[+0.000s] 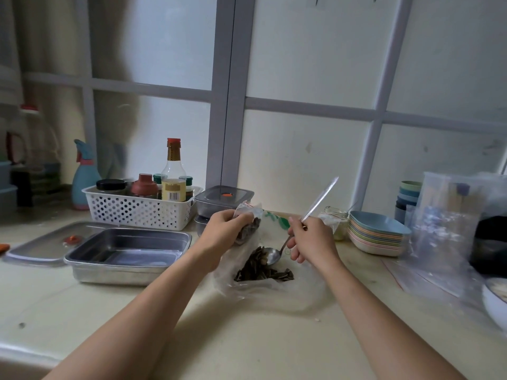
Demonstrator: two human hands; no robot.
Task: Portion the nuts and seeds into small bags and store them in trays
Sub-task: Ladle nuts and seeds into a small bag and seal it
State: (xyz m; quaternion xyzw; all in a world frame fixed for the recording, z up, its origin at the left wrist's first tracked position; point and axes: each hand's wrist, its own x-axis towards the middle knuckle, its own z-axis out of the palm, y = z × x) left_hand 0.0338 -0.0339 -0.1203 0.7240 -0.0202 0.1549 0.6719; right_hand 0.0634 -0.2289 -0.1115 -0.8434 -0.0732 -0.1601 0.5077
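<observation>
L hand (223, 229) grips the part-filled small zip bag (248, 215), R hand (311, 239) fingers curled on the spoon (272, 255) over the sunflower-seed pile (258, 268) at 6 o'clock (steel tray (82, 259) at 9): scoop shallow, tip slowly into bag mouth.

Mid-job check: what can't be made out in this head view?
Head view only.
Small bag: its fill, hidden by the left hand.
Spoon: handle partly inside right hand.
White bowl: cut off by the right edge.
Dark object, right: veiled by clear plastic bags.
Far-left shelf items: blurred.

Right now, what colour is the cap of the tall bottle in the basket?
Red cap, head view.
</observation>
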